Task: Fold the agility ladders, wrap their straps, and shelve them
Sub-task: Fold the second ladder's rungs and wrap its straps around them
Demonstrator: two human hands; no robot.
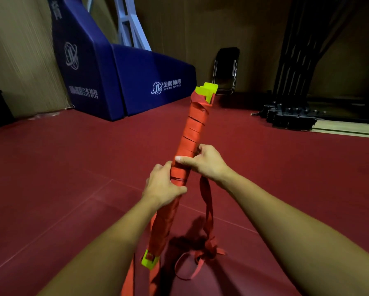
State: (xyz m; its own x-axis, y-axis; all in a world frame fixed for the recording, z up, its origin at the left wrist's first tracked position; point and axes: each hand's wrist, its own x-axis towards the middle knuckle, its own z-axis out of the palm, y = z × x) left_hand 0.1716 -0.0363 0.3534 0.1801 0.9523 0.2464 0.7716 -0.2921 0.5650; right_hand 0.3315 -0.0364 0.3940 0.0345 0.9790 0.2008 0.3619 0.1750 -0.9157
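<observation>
Hands (163, 185) (207, 162) round ladder (193, 131) (strap (209, 210) loose)

dark red floor (72, 167), tan walls (19, 50), blue padded base (119, 82), black folding chair (226, 69), dim light.

A: Rung colour?
B: Neon yellow-green flat plastic rungs (208, 90), the same at both ends of the bundle. There's a small red patch on the lower end.
A: Wrapping?
B: Orange-red woven strap (193, 133), plain, lying in slanted bands with thin dark lines between turns. The loose red strap tail (209, 208) is darker, near crimson in shadow.
A: Ground?
B: Dark red smooth floor (72, 167), plain, with faint paler joint lines.
A: Background?
B: Navy blue padded block (136, 82) with white globe logos and white lettering. Pale blue-grey metal frame (130, 24). Tan wall (19, 50) with fine vertical streaks. Black folding chair (226, 67) with silvery legs. Black metal rack (296, 60).
</observation>
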